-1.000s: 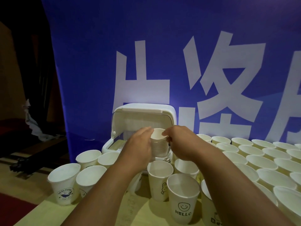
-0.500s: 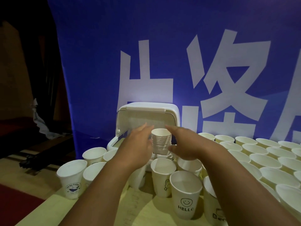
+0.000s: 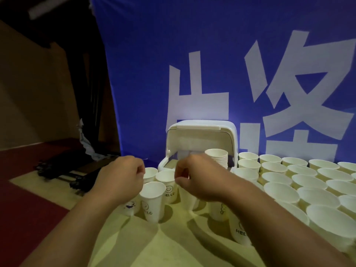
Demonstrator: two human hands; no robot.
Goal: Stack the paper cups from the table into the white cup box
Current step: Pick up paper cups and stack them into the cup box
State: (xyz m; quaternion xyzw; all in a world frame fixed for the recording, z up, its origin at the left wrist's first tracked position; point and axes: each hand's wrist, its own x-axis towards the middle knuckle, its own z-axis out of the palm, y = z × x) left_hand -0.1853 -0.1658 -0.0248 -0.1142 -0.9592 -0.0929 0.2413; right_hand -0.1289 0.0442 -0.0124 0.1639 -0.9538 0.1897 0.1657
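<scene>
The white cup box (image 3: pixel 232 135) stands at the back of the table with its lid raised. A stack of nested paper cups (image 3: pixel 216 157) stands upright in it, at its right side. My left hand (image 3: pixel 123 177) hovers above the loose cups in front of the box, its fingers curled and holding nothing. My right hand (image 3: pixel 196 178) is close beside it with curled fingers, its thumb next to the rim of a "HELLO" cup (image 3: pixel 168 185); I see nothing in it. Another smiley-printed cup (image 3: pixel 152 201) stands just below my left hand.
Several rows of open paper cups (image 3: pixel 281 191) fill the table (image 3: pixel 154 245) to the right. A blue banner (image 3: pixel 192 64) with white characters hangs behind the box. Left of the table are red floor and dark objects (image 3: pixel 57 168).
Both hands have let go of the cup stack, which now stands in the box, and drawn back toward me and to the left over the loose cups. The view has turned left.
</scene>
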